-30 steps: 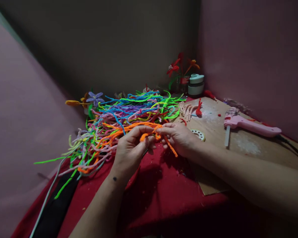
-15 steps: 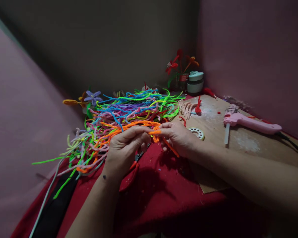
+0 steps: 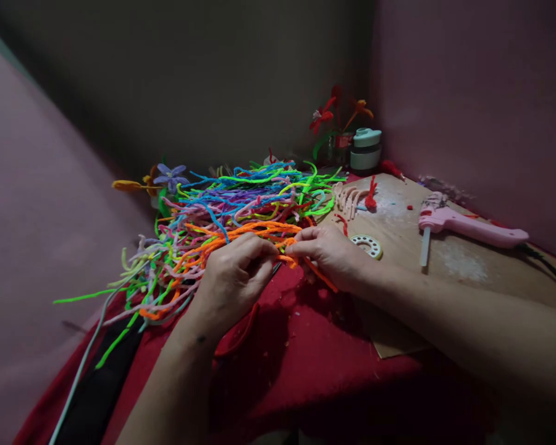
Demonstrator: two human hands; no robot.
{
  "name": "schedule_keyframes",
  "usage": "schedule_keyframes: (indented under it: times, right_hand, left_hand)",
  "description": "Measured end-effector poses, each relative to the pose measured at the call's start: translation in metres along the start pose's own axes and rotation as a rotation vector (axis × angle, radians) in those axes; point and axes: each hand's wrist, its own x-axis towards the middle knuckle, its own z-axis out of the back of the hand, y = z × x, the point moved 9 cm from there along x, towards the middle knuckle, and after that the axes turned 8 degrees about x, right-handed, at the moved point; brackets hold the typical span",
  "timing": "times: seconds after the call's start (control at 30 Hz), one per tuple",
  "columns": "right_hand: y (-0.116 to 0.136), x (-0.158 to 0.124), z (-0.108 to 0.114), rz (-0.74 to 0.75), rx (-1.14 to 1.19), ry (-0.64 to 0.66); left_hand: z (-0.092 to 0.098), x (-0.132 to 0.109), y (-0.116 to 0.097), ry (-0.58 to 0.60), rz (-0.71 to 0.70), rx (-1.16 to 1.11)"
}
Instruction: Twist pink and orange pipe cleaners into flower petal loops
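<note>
Between my two hands is an orange pipe cleaner (image 3: pixel 287 259), bent near its middle. My left hand (image 3: pixel 236 272) is closed in a pinch on one part of it. My right hand (image 3: pixel 331 256) pinches it from the other side, and an orange length (image 3: pixel 323 278) slants down below those fingers. Just behind the hands, more orange pipe cleaners (image 3: pixel 259 230) lie at the front of a heaped pile of coloured pipe cleaners (image 3: pixel 245 191). Red-handled pliers or cutters (image 3: pixel 241 337) rest on the red cloth below my left hand, which partly hides them.
A pink glue gun (image 3: pixel 472 227) with a glue stick lies on a brown board (image 3: pixel 403 241) at right. Near my right hand is a round white disc with holes (image 3: pixel 367 246). Pipe-cleaner flowers (image 3: pixel 322 117) and a teal-topped container (image 3: pixel 366 148) stand behind. A pale cable (image 3: pixel 81 371) runs along the left.
My left hand has rolled over and moved slightly left and down, covering more of the red-handled tool. The orange piece between the hands, earlier held nearly straight, now shows a bend.
</note>
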Motion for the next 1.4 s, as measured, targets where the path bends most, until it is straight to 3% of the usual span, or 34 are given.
schedule_keyframes:
  times: [0.3, 0.43, 0.53, 0.6, 0.67, 0.8, 0.93, 1.0, 1.17, 1.4]
  right_hand:
    - [0.003, 0.000, 0.006, 0.032, -0.125, -0.065]
    - [-0.001, 0.002, 0.005, 0.021, -0.011, -0.024]
    - [-0.005, 0.003, 0.002, -0.012, 0.133, 0.032]
    - [-0.004, 0.003, 0.000, -0.013, 0.207, 0.045]
    - [-0.001, 0.003, -0.001, 0.002, 0.236, 0.050]
    - [0.005, 0.001, -0.003, 0.041, 0.242, 0.053]
    - [0.006, 0.001, -0.003, 0.078, 0.249, 0.044]
    - [0.005, 0.002, -0.002, 0.082, 0.231, 0.042]
    - [0.000, 0.003, -0.001, 0.036, 0.189, 0.024]
    - [0.000, 0.003, -0.004, 0.034, 0.233, 0.082]
  left_hand:
    - [-0.013, -0.005, -0.017, 0.033, -0.195, 0.222]
    - [-0.029, -0.010, -0.021, 0.115, -0.210, 0.268]
    - [-0.026, -0.009, -0.025, 0.052, -0.174, 0.175]
    - [-0.017, -0.006, -0.021, -0.012, -0.082, 0.001]
    - [-0.011, -0.004, -0.003, -0.042, 0.137, -0.249]
    - [-0.026, -0.014, 0.036, 0.040, 0.615, -0.717]
    - [-0.059, -0.022, 0.040, 0.279, 0.750, -1.070]
    - [-0.067, -0.024, 0.039, 0.317, 0.768, -1.141]
    - [-0.065, -0.020, 0.034, 0.255, 0.744, -1.100]
    - [-0.041, -0.011, 0.032, 0.040, 0.590, -0.687]
